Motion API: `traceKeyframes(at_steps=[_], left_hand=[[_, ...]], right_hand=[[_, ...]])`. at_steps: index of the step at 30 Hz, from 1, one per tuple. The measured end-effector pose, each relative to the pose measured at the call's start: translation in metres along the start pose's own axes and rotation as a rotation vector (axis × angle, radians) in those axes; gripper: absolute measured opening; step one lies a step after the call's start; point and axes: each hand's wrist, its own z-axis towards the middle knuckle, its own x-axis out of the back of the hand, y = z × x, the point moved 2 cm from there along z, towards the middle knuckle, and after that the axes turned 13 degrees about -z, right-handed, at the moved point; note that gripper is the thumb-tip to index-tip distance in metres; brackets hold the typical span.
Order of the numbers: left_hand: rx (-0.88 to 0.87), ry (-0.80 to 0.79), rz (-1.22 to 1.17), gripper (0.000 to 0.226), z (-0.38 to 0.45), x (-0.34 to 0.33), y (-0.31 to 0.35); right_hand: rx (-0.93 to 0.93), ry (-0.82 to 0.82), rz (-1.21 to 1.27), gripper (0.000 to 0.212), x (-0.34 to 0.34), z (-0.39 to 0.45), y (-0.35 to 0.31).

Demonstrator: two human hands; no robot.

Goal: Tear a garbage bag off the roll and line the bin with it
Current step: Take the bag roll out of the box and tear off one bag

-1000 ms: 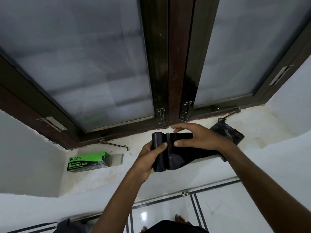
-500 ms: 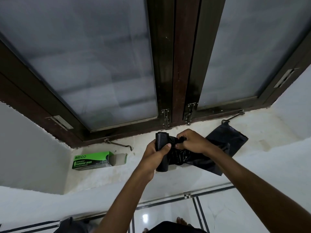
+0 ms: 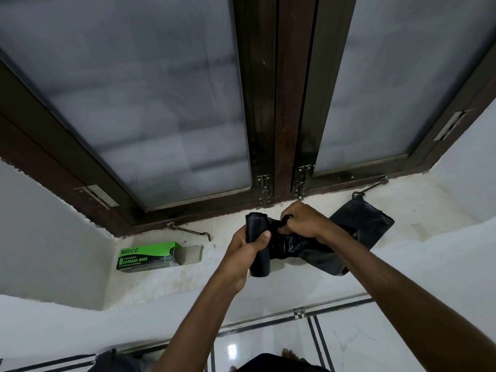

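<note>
From the head camera, a pale stone window ledge [image 3: 268, 280] ran across the middle, rough and a bit stained. Above it stood a big window with a dark brown wooden frame [image 3: 281, 103] and cloudy glass panes [image 3: 150, 103]. White walls [image 3: 48, 237] closed in the ledge on both sides. Below was a shiny white tiled floor with thin dark lines [image 3: 349, 342].

The black plastic roll of garbage bags [image 3: 257, 253] was held up over the ledge, standing almost straight. The left hand [image 3: 243, 253] was wrapped tight around the roll, thumb pressed on its front. One black plastic bag [image 3: 362, 226] trailed off the roll to the right, crumpled near the hands and flatter at its far end, which lay on the ledge. The right hand [image 3: 303, 221] was closed in a fist on the bunched bag just beside the roll.

A green and black cardboard box marked "garbage bags" [image 3: 150, 256] lay on the ledge, well apart to the left, its end flap open. Two thin metal window hooks [image 3: 190, 230] sat by the frame. Bare toes [image 3: 288, 354] showed at the bottom.
</note>
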Motion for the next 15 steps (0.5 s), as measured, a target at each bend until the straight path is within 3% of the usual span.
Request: traceKeyframes(at_steps=[8, 15], left_hand=[[0.022, 0.103, -0.141, 0.017, 0.007, 0.017, 0.017], [-0.047, 0.045, -0.132, 0.017, 0.004, 0.007, 0.022]], right_hand=[[0.282, -0.111, 0.281, 0.014, 0.014, -0.024, 0.004], [0.156, 0.217, 0.44, 0.033, -0.005, -0.015, -0.002]])
